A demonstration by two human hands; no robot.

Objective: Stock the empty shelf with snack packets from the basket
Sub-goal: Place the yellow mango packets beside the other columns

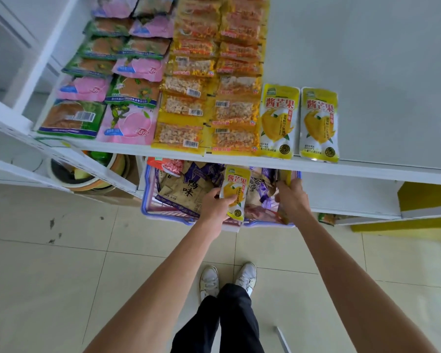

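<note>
The left hand [214,207] grips a mango packet [236,194], with the fingers [211,193] curled round its left edge and the thumb at its lower part. The packet is upright over the middle of the basket [148,200], its top just under the shelf's front edge. The right hand [291,198] reaches into the basket's right side. Its fingers are bent round the edge of a second packet [286,177], yellow and mostly hidden by the hand and by the shelf edge above. The two hands are near each other but apart.

The basket has a blue-violet rim and sits below the front edge of the shelf [367,85], partly tucked beneath it. It holds brown packets [178,189] on its left, violet packets [262,189] right of the middle, and a red packet [168,165] at its back left corner.

On the shelf, a mango pair [278,121] lies side by side at the front edge, just right of two columns of clear yellow packets [183,98] that run to the back. Left of those lie two columns of mixed pink packets [127,123] and green packets [71,118], reaching the shelf's left edge. The right half of the shelf is bare white.

White shoes [227,278] stand on the tiled floor [61,276] behind the basket.
</note>
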